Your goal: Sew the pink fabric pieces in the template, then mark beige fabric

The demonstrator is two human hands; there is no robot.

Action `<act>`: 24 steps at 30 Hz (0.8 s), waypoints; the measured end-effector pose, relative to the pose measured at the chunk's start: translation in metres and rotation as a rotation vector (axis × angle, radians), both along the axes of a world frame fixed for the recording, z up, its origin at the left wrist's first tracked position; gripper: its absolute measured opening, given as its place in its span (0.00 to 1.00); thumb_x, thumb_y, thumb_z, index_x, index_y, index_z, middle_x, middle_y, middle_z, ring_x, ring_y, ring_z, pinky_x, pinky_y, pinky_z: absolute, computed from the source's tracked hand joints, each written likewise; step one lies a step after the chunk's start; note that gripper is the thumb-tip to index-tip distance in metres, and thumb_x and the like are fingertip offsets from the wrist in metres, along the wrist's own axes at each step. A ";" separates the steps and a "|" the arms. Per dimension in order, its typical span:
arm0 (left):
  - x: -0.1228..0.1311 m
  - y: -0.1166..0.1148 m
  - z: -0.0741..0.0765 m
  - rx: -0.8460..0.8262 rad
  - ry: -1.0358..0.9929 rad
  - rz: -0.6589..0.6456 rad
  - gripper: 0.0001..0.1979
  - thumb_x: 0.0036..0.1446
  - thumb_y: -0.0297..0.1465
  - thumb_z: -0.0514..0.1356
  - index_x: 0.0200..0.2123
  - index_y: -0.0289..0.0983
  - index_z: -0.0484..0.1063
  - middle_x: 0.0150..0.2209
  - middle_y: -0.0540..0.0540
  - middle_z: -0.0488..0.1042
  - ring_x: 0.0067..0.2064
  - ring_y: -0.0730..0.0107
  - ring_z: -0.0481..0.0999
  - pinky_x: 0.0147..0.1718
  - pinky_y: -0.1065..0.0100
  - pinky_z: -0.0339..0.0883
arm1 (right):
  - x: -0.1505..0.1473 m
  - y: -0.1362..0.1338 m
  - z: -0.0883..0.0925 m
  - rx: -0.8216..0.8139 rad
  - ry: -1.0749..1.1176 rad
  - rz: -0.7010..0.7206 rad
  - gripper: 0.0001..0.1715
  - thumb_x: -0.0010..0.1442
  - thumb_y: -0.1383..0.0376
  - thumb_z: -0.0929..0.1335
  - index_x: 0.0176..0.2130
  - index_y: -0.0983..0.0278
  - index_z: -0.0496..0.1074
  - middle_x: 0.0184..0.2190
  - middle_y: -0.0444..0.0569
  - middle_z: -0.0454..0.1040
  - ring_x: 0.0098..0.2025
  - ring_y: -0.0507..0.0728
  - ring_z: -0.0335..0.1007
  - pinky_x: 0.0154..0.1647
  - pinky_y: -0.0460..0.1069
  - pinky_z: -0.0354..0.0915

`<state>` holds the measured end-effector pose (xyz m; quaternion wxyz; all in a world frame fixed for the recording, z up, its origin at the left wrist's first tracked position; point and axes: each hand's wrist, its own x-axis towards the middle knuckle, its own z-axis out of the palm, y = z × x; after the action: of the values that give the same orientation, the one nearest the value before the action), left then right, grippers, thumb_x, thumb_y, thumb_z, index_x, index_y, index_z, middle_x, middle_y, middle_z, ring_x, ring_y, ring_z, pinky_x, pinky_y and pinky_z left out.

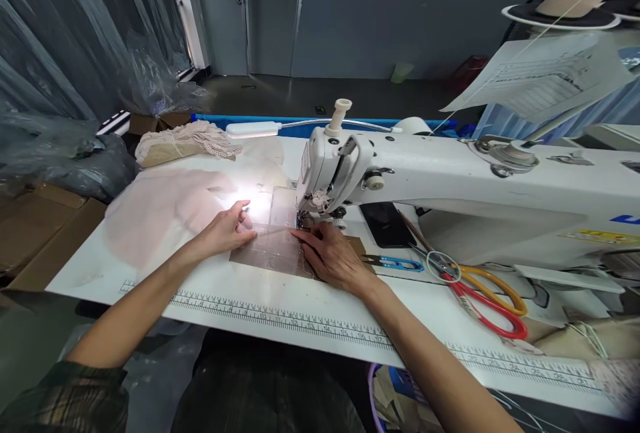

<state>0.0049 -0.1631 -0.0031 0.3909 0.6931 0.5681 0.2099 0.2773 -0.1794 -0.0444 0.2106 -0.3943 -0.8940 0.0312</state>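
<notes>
My left hand [227,228] pinches one end of a thin, sheer fabric strip [273,229], thumb low and a fingertip raised. The strip runs to the right toward the presser foot of a white sewing machine [345,166]. My right hand [333,256] has its fingertips closed on the strip's other end, right beside the needle area. Beneath both hands a clear plate [267,253] lies on the white table [210,286]. Pale pink sheer fabric [160,210] spreads left of my left hand, brightly lit by the lamp [254,129].
Right of my right hand lie blue thread snips [400,264], a dark phone [387,223] and scissors with red and orange handles [493,300]. A bundle of lace [187,140] sits at the back left. Cardboard boxes [45,233] stand left of the table. A printed ruler [280,318] follows the front edge.
</notes>
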 end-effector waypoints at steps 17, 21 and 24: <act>-0.004 -0.068 -0.006 0.546 0.071 -0.697 0.08 0.64 0.31 0.59 0.34 0.35 0.76 0.37 0.43 0.75 0.39 0.67 0.75 0.39 0.66 0.68 | 0.012 -0.001 -0.003 -0.059 0.115 0.113 0.22 0.67 0.65 0.61 0.57 0.59 0.71 0.42 0.56 0.67 0.43 0.62 0.64 0.45 0.59 0.67; -0.005 -0.073 -0.003 0.530 0.064 -0.663 0.10 0.65 0.29 0.55 0.33 0.35 0.74 0.39 0.42 0.75 0.41 0.66 0.75 0.42 0.64 0.68 | 0.005 -0.003 0.001 -0.059 0.000 0.071 0.22 0.68 0.62 0.60 0.59 0.57 0.68 0.42 0.56 0.67 0.42 0.63 0.62 0.45 0.60 0.65; 0.000 -0.077 -0.006 0.556 0.016 -0.626 0.09 0.63 0.28 0.55 0.31 0.35 0.71 0.38 0.41 0.76 0.40 0.65 0.75 0.41 0.63 0.68 | -0.003 -0.004 0.006 -0.062 -0.119 -0.007 0.22 0.69 0.60 0.60 0.58 0.58 0.69 0.42 0.57 0.67 0.40 0.63 0.62 0.44 0.61 0.65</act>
<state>0.0044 -0.2402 -0.0089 0.2295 0.9131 0.2547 0.2208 0.2746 -0.1836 -0.0382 0.1447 -0.4048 -0.9022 0.0348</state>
